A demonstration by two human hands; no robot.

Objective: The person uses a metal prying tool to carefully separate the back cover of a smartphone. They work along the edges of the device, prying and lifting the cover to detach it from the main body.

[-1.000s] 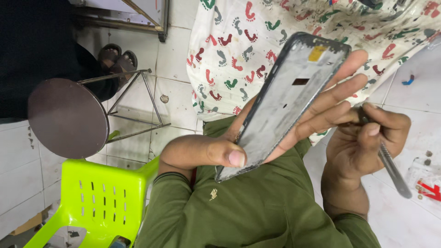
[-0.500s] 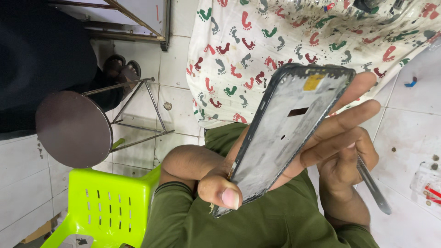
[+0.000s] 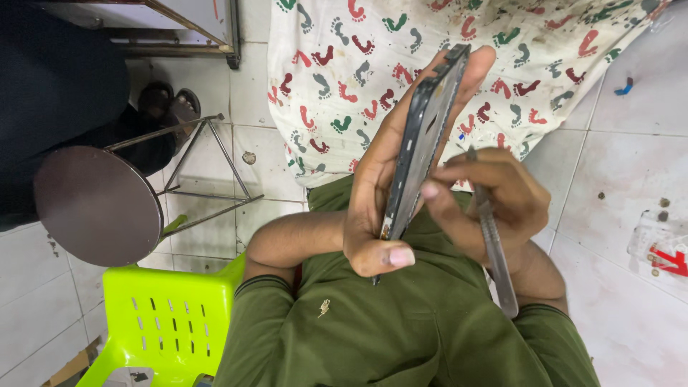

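- Left hand (image 3: 380, 193) grasps the phone frame (image 3: 423, 136), fingers behind it, thumb clamped at its lower end.
- Change: a second ago the frame lay face-up to the camera, its open back and cut-outs showing; now it is turned edge-on, only the thin side rail in view.
- Meaning, as a judgement: attention seems to have gone from the flat face to the frame's edge.
- Right hand (image 3: 494, 201) has moved in from beside the frame to touch it; forefinger tip presses on the side rail near mid-length.
- Right fingers are clenched on the tweezers (image 3: 491, 236); their long end hangs down past the wrist, the tip points up near the frame, not touching it as far as I can tell.
- Frame is held in the air above the lap, in front of the footprint cloth (image 3: 401, 64).
- Containers: none with visible contents. The green chair (image 3: 172, 315) sits lower left; beside it the round stool (image 3: 97, 204), top bare.
- Tiled floor (image 3: 631, 165) right, with small specks and a clear packet (image 3: 663, 247); contents too small to tell.
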